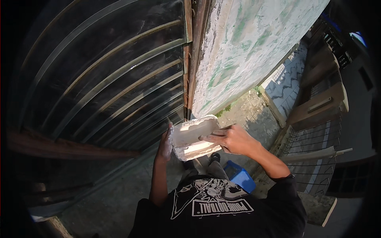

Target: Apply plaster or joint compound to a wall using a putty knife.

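Observation:
A white oblong plastic tub (pixel 193 137), crusted with white paste along its rim, is held in front of my body. Its inside is coated with a pale, smeared layer. My left hand (pixel 165 143) is closed on the tub's left end, with white smears on its fingers. At the right end my right hand (pixel 232 139) reaches over the rim, fingers inside the tub and the thumb low by the outer wall. Its fingertips look greyish; whether they also hold something small I cannot make out.
A patchy white and green wall (pixel 242 43) rises just ahead, beside a wooden-framed opening with slats (pixel 131 69) on the left. A blue bin (pixel 240 176) stands on the concrete floor by my feet. Wire mesh (pixel 309 144) and wooden boards (pixel 317 103) are on the right.

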A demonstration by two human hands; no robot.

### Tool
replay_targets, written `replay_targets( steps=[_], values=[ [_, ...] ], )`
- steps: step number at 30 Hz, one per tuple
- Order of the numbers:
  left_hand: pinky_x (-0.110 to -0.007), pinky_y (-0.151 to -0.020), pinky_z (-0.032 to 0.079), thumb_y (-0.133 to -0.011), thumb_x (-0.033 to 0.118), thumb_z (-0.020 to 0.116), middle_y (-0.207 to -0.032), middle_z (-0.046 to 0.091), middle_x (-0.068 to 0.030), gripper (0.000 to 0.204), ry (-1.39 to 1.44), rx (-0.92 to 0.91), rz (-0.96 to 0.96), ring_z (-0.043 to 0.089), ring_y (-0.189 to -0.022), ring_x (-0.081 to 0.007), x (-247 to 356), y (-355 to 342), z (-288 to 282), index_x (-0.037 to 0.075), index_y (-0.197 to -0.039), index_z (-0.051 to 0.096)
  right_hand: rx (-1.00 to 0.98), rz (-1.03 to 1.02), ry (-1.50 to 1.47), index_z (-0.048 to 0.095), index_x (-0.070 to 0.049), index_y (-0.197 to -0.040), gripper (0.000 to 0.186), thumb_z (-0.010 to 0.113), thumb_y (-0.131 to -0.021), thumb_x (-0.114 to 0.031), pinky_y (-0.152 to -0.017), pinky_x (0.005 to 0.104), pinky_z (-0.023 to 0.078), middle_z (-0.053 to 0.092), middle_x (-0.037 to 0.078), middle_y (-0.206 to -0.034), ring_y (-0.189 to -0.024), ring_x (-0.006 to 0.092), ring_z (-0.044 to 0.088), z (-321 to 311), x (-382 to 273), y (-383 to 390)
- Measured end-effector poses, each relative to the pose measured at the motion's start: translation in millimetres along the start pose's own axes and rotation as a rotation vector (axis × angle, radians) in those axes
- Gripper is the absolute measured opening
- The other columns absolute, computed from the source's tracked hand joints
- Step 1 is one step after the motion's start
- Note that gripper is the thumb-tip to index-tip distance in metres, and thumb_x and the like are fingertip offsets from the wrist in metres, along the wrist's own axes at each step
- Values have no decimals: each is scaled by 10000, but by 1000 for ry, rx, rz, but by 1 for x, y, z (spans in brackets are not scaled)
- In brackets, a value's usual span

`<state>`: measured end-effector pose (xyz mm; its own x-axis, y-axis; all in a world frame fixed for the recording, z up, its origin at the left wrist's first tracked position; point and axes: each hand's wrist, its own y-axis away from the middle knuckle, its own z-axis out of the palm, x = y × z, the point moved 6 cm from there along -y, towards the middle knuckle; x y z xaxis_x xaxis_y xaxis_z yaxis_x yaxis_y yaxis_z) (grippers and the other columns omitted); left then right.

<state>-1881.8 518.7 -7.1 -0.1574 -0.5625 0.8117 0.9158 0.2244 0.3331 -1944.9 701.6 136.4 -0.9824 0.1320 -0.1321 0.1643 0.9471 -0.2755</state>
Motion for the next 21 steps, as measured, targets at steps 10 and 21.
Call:
replay_targets(
  steps=[10, 21],
  values=[
    [-286, -815, 487, -1004, 447, 384, -1027, 649, -81, 527, 33, -19, -25, 621, -907, -136, -2, 3, -8, -22, -1126, 592, -79, 8, -102, 581, -286, -1266, 570, 619, -723, -116, -505, 361, 491, 663, 47, -717, -551, 258, 619, -6, -4, -4],
    [-290, -867, 455, -996, 472, 388, -1043, 644, -88, 557, -13, 2, 24, 601, -948, -137, -1, 10, -11, -25, -1132, 599, -128, -4, -145, 568, -295, -1283, 669, 631, -658, -63, -505, 387, 479, 649, 64, -682, -543, 279, 606, -21, -11, -7]
  ],
)
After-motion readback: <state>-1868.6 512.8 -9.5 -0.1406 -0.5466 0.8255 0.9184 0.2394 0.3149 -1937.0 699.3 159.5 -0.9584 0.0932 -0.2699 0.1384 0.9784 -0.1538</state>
